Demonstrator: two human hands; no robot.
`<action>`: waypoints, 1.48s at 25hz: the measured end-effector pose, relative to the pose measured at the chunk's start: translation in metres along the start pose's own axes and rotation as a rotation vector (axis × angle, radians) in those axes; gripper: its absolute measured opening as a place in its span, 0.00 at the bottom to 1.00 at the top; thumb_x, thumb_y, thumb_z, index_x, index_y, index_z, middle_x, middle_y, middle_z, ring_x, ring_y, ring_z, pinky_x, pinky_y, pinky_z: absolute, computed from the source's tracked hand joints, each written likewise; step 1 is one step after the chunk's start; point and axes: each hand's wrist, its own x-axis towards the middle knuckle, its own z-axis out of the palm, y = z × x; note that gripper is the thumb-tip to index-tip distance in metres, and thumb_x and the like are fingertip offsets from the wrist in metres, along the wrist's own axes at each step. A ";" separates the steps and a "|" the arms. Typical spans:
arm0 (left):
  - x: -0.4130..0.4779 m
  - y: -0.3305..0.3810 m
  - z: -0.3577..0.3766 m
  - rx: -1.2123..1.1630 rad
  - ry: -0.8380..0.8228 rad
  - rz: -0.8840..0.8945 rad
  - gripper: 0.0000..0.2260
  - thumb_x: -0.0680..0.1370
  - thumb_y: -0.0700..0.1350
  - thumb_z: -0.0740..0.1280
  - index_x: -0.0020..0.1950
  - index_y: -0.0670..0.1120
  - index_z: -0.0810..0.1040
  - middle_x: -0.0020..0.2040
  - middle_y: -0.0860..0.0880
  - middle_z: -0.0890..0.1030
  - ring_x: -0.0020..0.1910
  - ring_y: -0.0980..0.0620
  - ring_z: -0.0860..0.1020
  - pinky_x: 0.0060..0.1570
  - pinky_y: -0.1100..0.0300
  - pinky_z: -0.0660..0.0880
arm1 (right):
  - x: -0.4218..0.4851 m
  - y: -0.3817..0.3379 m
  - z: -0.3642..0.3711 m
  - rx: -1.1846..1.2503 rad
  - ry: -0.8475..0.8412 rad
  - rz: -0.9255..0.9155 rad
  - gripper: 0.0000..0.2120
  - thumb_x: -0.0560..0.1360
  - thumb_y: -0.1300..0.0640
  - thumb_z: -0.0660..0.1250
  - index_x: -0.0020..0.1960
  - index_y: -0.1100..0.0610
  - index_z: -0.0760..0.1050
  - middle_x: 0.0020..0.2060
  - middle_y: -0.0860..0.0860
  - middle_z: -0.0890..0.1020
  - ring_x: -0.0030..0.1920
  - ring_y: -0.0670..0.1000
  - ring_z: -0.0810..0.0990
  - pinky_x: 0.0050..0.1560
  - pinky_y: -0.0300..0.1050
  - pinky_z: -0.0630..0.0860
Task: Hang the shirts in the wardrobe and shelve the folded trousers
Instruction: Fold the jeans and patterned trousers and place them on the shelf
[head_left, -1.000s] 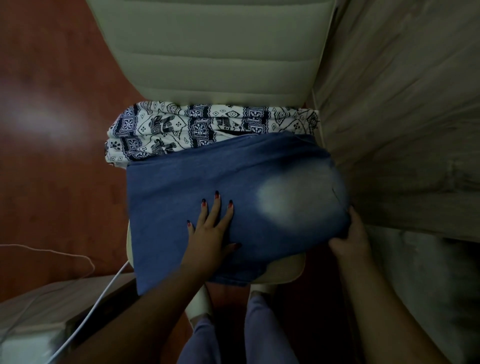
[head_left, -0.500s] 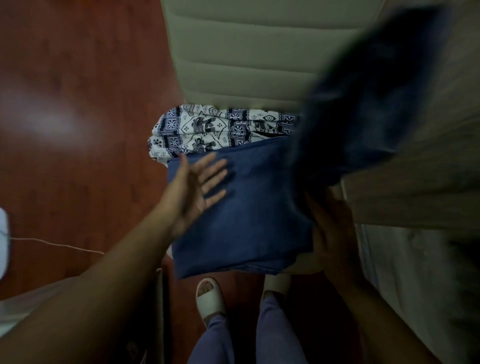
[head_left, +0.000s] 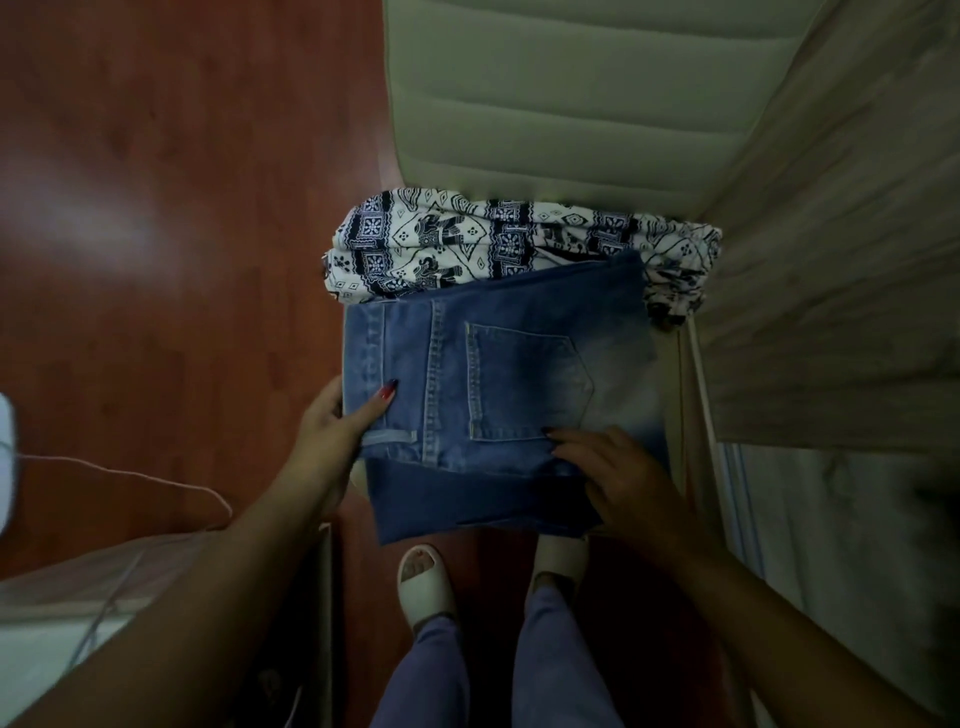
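— Changed since before?
— Folded over now. Jeans (head_left: 519, 384) lying flat, pocket up, no longer lifted at the right.
— Hands?
— Left hand (head_left: 337, 426) gripping the jeans' left edge. Right hand (head_left: 613, 467) pressing flat on the near part.
— Where?
— On the chair (head_left: 571, 104), touching the printed trousers (head_left: 467, 244).
— How many?
— One jeans, one printed trousers, two hands, two slippers (head_left: 423, 582).

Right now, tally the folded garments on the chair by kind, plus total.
Blue denim jeans: 1, on top, nearest the person, both hands on them
White and navy patterned garment: 1, folded behind the jeans, against the chair back
Total: 2
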 end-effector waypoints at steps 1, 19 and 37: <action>-0.007 -0.007 -0.008 -0.041 -0.012 0.015 0.15 0.75 0.43 0.69 0.61 0.45 0.76 0.57 0.44 0.83 0.53 0.43 0.82 0.53 0.47 0.79 | 0.000 -0.002 -0.005 -0.006 -0.009 -0.029 0.17 0.69 0.68 0.62 0.57 0.60 0.75 0.60 0.55 0.79 0.53 0.53 0.77 0.57 0.44 0.73; 0.011 -0.015 -0.013 0.263 0.053 0.132 0.14 0.73 0.42 0.71 0.56 0.48 0.75 0.55 0.45 0.81 0.53 0.45 0.81 0.52 0.47 0.78 | -0.005 0.036 0.017 0.542 0.423 0.979 0.21 0.72 0.59 0.70 0.59 0.54 0.62 0.50 0.46 0.74 0.51 0.52 0.77 0.50 0.47 0.75; 0.021 -0.052 0.058 1.324 0.117 0.451 0.35 0.77 0.45 0.66 0.78 0.47 0.50 0.79 0.44 0.46 0.77 0.40 0.46 0.71 0.33 0.50 | 0.098 0.170 -0.041 1.195 0.557 1.319 0.05 0.73 0.63 0.68 0.48 0.61 0.78 0.44 0.54 0.80 0.42 0.51 0.80 0.31 0.36 0.78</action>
